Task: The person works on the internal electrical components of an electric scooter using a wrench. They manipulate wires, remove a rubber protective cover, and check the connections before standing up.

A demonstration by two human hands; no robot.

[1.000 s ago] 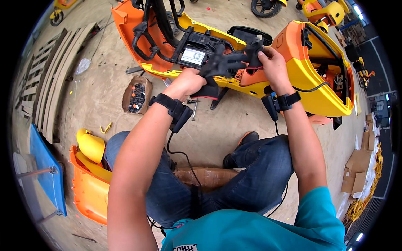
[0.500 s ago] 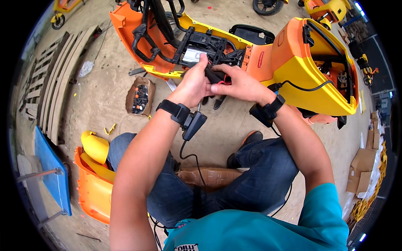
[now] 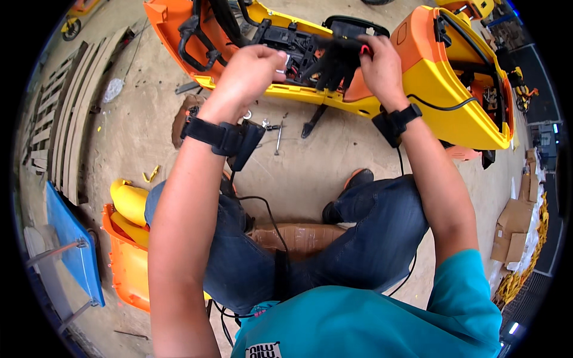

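Note:
My right hand [image 3: 383, 67] pinches a black glove [image 3: 341, 64] with a red edge, which hangs, blurred, over the scooter's open frame. Its finger shapes dangle downward, close to the yellow side panel [image 3: 286, 90]. My left hand [image 3: 249, 73] is raised apart from the glove, over the near edge of the scooter body. Its fingers are curled together, and anything between them is hidden. Next to its fingertips shows part of a silver box [image 3: 286, 64] among black parts and wiring. The orange and yellow scooter body [image 3: 412, 45] lies across the far side.
A rod-like metal tool [image 3: 279, 138] lies on the floor near a black stand leg [image 3: 313, 122]. Behind my left wrist, a brown carton [image 3: 180, 122] is partly hidden. Wooden pallets [image 3: 77, 113] and an orange panel [image 3: 128, 268] are on the left; cardboard boxes [image 3: 510, 230] stand right.
My hands have moved apart from each other, left hand leftward, right hand rightward and up. The black glove, formerly bunched between both hands, now hangs from the right one. The view has shifted slightly.

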